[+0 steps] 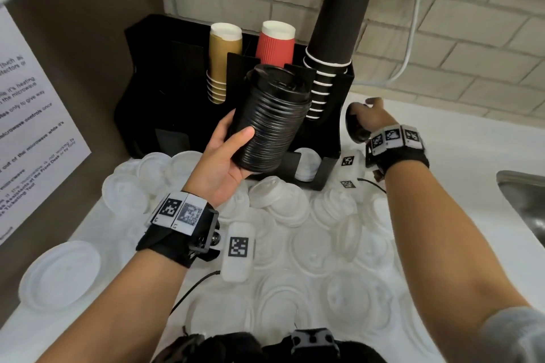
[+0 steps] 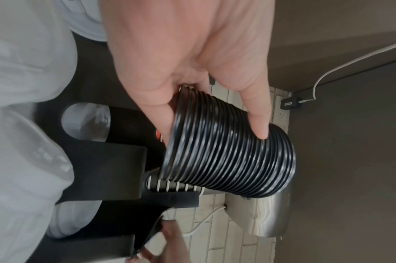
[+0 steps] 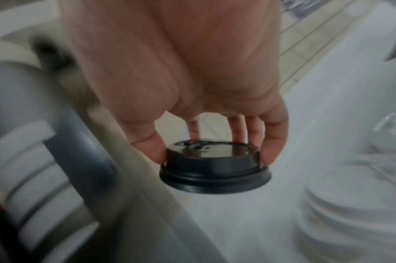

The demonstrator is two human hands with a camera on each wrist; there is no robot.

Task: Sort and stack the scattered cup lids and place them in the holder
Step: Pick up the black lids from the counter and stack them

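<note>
My left hand (image 1: 228, 153) grips a tall stack of black lids (image 1: 271, 118) (image 2: 226, 160), held tilted in the air in front of the black holder (image 1: 333, 138). My right hand (image 1: 368, 118) (image 3: 215, 153) pinches a single black lid (image 1: 355, 124) (image 3: 215, 170) by its rim, just right of the holder and above the white counter. Several white lids (image 1: 280, 200) lie scattered over the counter below both arms. A few white lids (image 1: 306, 163) sit in the holder's lower slot.
The holder carries stacks of tan cups (image 1: 222, 62), red cups (image 1: 275, 41) and black cups (image 1: 336, 38). A brown wall with a white notice (image 1: 32, 132) stands left. A steel sink (image 1: 528, 200) lies right. A white cable (image 1: 410, 38) hangs on the brick wall.
</note>
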